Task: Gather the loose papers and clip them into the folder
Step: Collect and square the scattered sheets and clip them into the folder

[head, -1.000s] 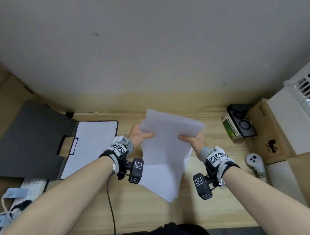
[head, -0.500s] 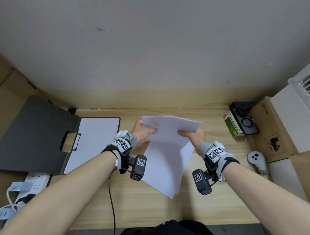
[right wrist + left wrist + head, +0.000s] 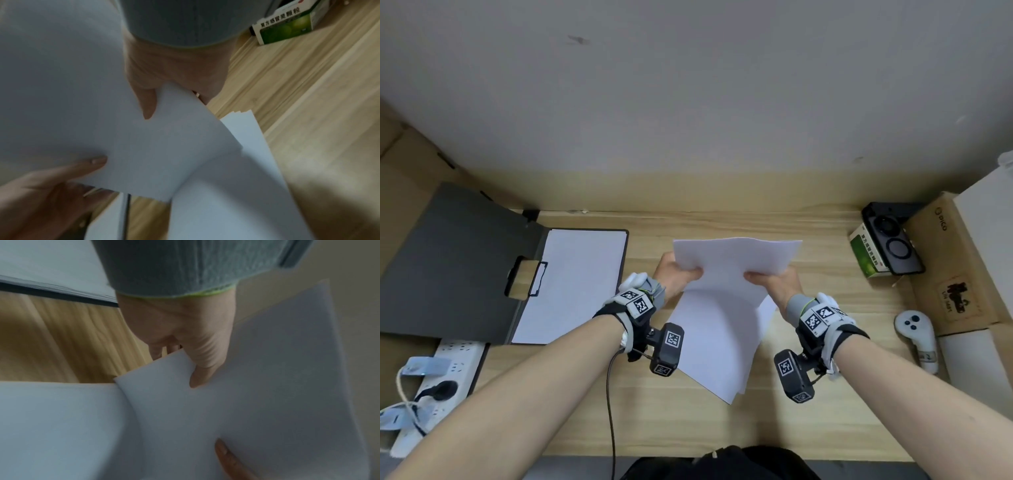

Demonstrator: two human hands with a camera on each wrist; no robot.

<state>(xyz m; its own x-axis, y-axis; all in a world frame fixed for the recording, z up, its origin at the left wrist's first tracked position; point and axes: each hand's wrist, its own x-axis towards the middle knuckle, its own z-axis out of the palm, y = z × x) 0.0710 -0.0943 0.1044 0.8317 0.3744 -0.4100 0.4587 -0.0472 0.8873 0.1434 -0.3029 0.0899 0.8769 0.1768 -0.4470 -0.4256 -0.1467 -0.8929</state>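
Both hands were raised over the desk, gripping one sheaf of papers between them. The left hand pinched the left edge, thumb on top, fingers curled beneath. The right hand pinched the right edge likewise. The sheaf sagged toward the person, its near corner low over the desk; sheets not squared. The folder lay open at left, apart from the hands, a sheet under its clip
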